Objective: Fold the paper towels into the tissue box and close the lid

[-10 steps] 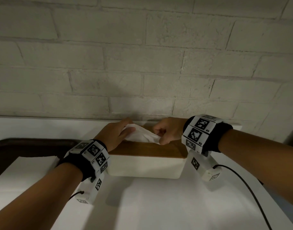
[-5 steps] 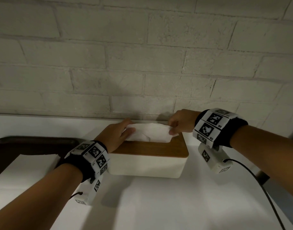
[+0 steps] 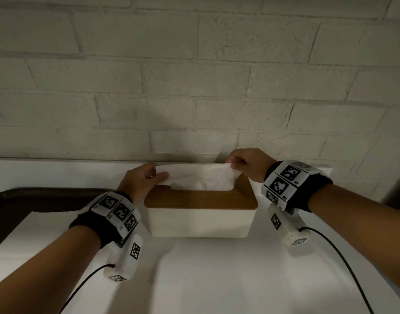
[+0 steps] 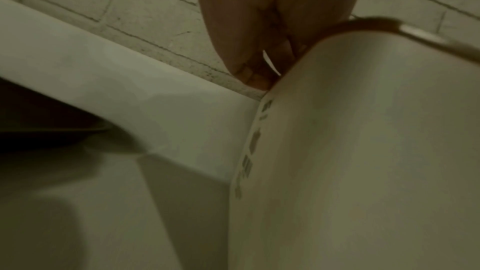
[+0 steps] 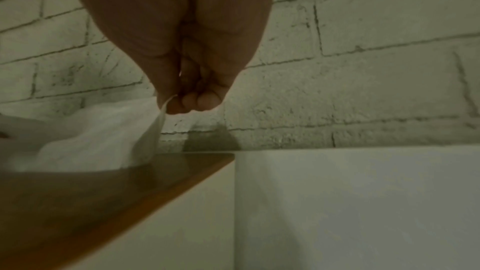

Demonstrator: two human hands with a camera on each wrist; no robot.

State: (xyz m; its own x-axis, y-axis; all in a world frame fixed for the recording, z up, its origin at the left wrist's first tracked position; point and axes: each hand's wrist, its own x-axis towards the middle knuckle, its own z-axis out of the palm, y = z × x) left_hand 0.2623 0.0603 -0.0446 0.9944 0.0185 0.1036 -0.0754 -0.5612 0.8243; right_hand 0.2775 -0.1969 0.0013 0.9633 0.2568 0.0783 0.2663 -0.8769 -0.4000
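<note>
A white tissue box (image 3: 201, 222) with a wooden lid (image 3: 199, 199) stands on the white table near the brick wall. A white paper towel (image 3: 197, 176) rises from the lid's slot, stretched out sideways above it. My left hand (image 3: 157, 176) pinches its left end, and my right hand (image 3: 234, 165) pinches its right corner, a little higher. In the right wrist view the right hand (image 5: 176, 102) holds the thin towel (image 5: 103, 134) edge above the lid (image 5: 103, 188). In the left wrist view the left hand (image 4: 259, 73) sits beside the box (image 4: 363, 151) wall, with a sliver of towel between the fingers.
A dark tray (image 3: 35, 200) lies at the left of the table, partly under a white sheet (image 3: 31, 234). The brick wall (image 3: 194, 87) rises right behind the box. Black cables (image 3: 344, 264) trail from both wrist cameras across the table (image 3: 217, 279).
My right hand has drawn the towel's right end out to the right and upward, spreading the bunched towel wide. The left hand has stayed at the left end.
</note>
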